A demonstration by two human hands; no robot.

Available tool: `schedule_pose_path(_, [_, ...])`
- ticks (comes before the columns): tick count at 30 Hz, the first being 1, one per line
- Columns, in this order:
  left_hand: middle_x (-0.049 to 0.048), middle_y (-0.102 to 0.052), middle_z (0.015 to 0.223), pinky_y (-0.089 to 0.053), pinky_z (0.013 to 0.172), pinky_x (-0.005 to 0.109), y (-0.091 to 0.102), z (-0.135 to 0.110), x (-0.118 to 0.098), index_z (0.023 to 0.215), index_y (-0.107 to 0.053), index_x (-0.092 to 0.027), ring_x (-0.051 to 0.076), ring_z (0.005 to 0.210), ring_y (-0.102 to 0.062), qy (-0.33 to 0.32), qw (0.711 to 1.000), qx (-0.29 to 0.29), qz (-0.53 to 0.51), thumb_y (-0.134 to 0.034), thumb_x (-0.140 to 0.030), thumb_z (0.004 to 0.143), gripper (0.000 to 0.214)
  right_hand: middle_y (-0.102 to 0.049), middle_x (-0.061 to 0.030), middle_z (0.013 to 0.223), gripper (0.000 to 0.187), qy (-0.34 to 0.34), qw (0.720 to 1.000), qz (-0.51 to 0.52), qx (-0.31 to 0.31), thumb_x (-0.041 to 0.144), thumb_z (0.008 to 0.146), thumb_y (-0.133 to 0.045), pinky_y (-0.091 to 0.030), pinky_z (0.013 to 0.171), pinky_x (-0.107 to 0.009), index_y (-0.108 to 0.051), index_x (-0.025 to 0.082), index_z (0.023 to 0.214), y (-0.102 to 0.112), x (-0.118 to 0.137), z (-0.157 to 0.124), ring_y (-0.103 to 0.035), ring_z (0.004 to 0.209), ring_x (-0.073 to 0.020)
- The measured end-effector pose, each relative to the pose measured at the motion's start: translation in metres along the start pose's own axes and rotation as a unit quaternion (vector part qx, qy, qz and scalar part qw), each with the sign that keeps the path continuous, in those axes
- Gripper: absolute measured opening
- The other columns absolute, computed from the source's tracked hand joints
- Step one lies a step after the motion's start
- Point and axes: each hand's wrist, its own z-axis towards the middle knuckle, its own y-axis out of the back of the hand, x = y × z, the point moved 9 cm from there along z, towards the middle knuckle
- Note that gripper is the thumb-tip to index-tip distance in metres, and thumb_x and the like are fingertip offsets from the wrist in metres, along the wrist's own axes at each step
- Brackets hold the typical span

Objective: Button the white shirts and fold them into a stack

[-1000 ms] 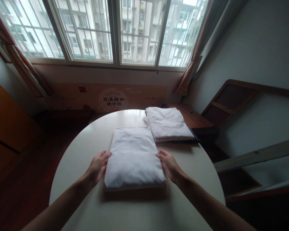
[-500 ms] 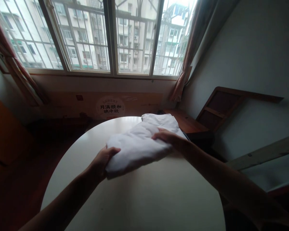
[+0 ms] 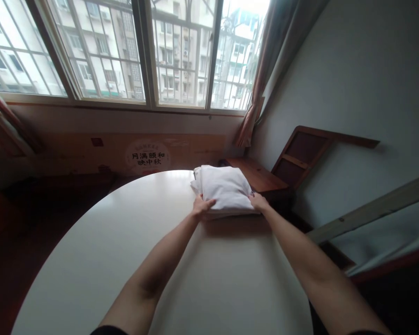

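Note:
A folded white cloth [image 3: 226, 185] rests at the far right edge of a round white table [image 3: 101, 251], on top of other folded fabric [image 3: 196, 182] whose layers show at its left side. My left hand [image 3: 203, 204] grips the near left corner, thumb on top and fingers mostly hidden. At the near right corner, my right hand [image 3: 259, 202] pinches the cloth's edge. Whether the cloth is a garment or a plain sheet, I cannot tell.
Beyond the table stand a brown wooden surface [image 3: 254, 173] and a wooden frame [image 3: 296, 151] against the right wall. A barred window [image 3: 178, 60] with tied curtains [image 3: 246, 128] fills the back. Below it hangs an orange banner [image 3: 185, 156] with Chinese characters.
Both hands have carried the white cloth away and to the right, from above the table onto the folded fabric. It now lies flat and squared. The view has turned slightly right.

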Motion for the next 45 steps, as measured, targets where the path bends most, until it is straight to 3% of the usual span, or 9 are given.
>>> schedule_pose_path(6, [0.0175,-0.064,0.109,-0.048,0.086,0.034,0.014,-0.002,0.014,0.121,-0.052,-0.012,0.029,0.101,-0.062,-0.029,0.989,-0.035,0.143,-0.084,-0.040,0.054,0.080,-0.065,-0.0203,0.106,0.035,-0.103,0.992,-0.079,-0.009,0.038,0.079,-0.054,-0.044,0.088,-0.046,-0.067,0.015,0.103,-0.021,-0.057,-0.002,-0.062,0.099,-0.0313])
schedule_pose_path(11, [0.0118,-0.067,0.094,-0.051,0.059,0.027,0.034,-0.035,0.022,0.116,-0.055,-0.014,0.018,0.070,-0.065,0.014,0.999,0.018,0.044,-0.077,-0.037,0.066,0.059,-0.064,-0.0208,0.109,0.038,-0.113,0.989,-0.081,-0.043,0.034,0.079,-0.053,-0.043,0.091,-0.042,-0.064,0.013,0.109,-0.015,-0.061,-0.007,-0.059,0.105,-0.0312])
schedule_pose_path(15, [0.0150,-0.064,0.108,-0.055,0.070,0.027,0.105,-0.071,0.036,0.108,-0.057,-0.013,0.017,0.082,-0.067,0.027,0.991,-0.050,-0.117,-0.058,-0.039,0.083,0.036,-0.063,-0.0170,0.111,0.046,-0.074,0.984,0.046,-0.156,0.031,0.077,-0.051,-0.046,0.089,-0.035,-0.056,0.009,0.117,0.007,-0.061,-0.041,-0.060,0.101,-0.0244])
schedule_pose_path(18, [0.0178,-0.060,0.121,-0.053,0.087,0.032,0.172,-0.096,0.032,0.114,-0.056,-0.013,0.019,0.102,-0.065,0.027,0.974,-0.119,-0.193,-0.035,-0.048,0.092,0.046,-0.062,-0.0142,0.113,0.053,-0.051,0.933,0.261,-0.243,0.041,0.076,-0.052,-0.047,0.089,-0.037,-0.053,0.011,0.120,0.029,-0.061,-0.077,-0.061,0.101,-0.0227])
schedule_pose_path(22, [0.0158,-0.045,0.142,-0.037,0.106,0.043,0.228,-0.141,-0.039,0.136,-0.044,-0.017,0.024,0.129,-0.045,-0.170,0.969,-0.125,-0.125,-0.013,-0.066,0.089,0.075,-0.051,-0.0139,0.133,0.068,0.063,0.906,0.381,-0.173,0.063,0.086,-0.025,-0.040,0.099,-0.043,-0.044,0.017,0.133,0.041,-0.007,-0.122,-0.051,0.121,-0.0246])
schedule_pose_path(26, [0.0121,-0.024,0.154,-0.017,0.116,0.047,0.197,-0.211,-0.092,0.149,-0.024,-0.020,0.029,0.142,-0.019,-0.384,0.892,-0.005,0.239,-0.016,-0.077,0.081,0.089,-0.032,-0.0111,0.151,0.093,0.290,0.937,0.190,0.047,0.080,0.079,-0.005,-0.028,0.109,-0.049,-0.031,0.021,0.146,0.007,0.081,-0.195,-0.029,0.138,-0.0305])
schedule_pose_path(31, [0.0138,-0.022,0.154,-0.010,0.116,0.047,0.133,-0.248,-0.007,0.151,-0.013,-0.019,0.031,0.142,-0.018,-0.353,0.709,0.245,0.559,-0.038,-0.074,0.078,0.094,-0.029,-0.0096,0.152,0.088,0.488,0.773,-0.106,0.392,0.074,0.080,-0.040,-0.013,0.116,-0.048,-0.023,0.021,0.149,-0.099,0.095,-0.301,-0.020,0.141,-0.0306])
schedule_pose_path(35, [0.0152,-0.018,0.154,-0.011,0.116,0.047,0.125,-0.243,0.037,0.151,-0.011,-0.016,0.032,0.142,-0.018,-0.300,0.699,0.303,0.574,-0.039,-0.074,0.078,0.097,-0.023,-0.0125,0.153,0.092,0.470,0.737,-0.148,0.462,0.068,0.081,-0.047,-0.009,0.116,-0.047,-0.014,0.019,0.150,-0.129,0.080,-0.313,-0.017,0.142,-0.0298])
schedule_pose_path(45, [0.0133,-0.014,0.155,-0.010,0.116,0.048,0.127,-0.237,0.044,0.151,-0.009,-0.018,0.032,0.143,-0.014,-0.290,0.704,0.308,0.571,-0.041,-0.074,0.078,0.097,-0.020,-0.0117,0.154,0.092,0.447,0.746,-0.138,0.474,0.070,0.080,-0.047,-0.007,0.117,-0.049,-0.014,0.020,0.150,-0.128,0.080,-0.309,-0.014,0.143,-0.0303])
